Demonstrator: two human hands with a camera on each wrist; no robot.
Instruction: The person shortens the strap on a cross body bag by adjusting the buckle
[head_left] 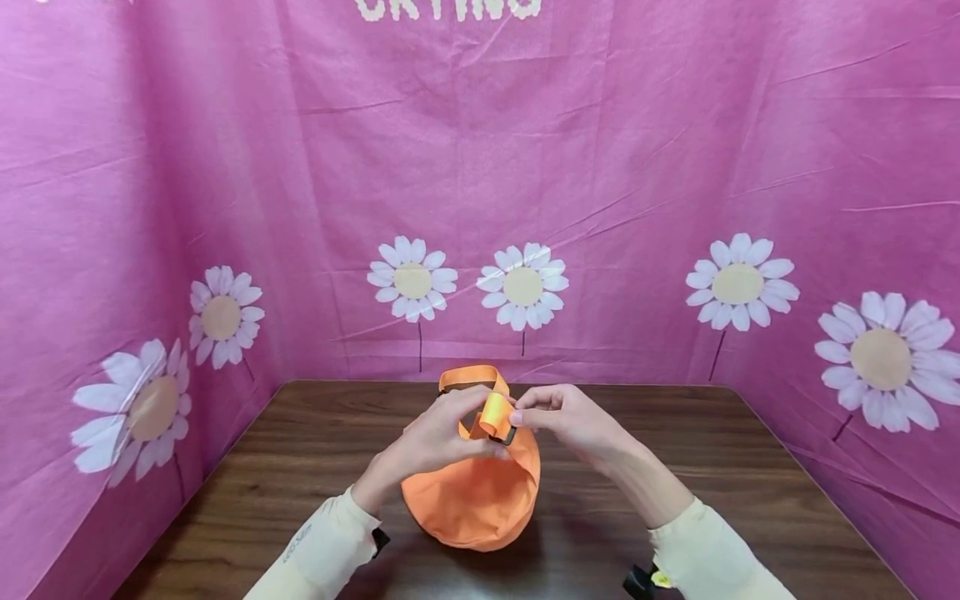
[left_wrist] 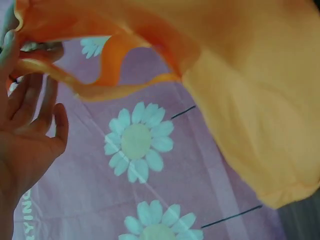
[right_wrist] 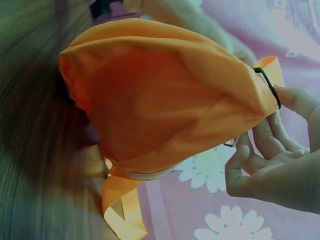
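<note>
An orange fabric bag point(head_left: 471, 508) stands upright on the table, its wide rounded base toward me. At its narrow top a yellow-orange webbing strap point(head_left: 494, 412) passes through a black buckle point(right_wrist: 270, 89). My left hand point(head_left: 438, 429) holds the bag's top beside the buckle between thumb and fingers. From the other side my right hand point(head_left: 573, 421) pinches the strap at the buckle with thumb and forefinger. Behind the hands a strap loop point(head_left: 471, 375) arches up. In the right wrist view a small metal zipper pull point(right_wrist: 231, 144) hangs near the right fingers.
The bag is on a dark wood-grain table point(head_left: 300, 467). A pink cloth backdrop point(head_left: 600, 150) printed with white daisies surrounds it on the back and sides. Black bands point(head_left: 381, 542) show at the sleeve cuffs.
</note>
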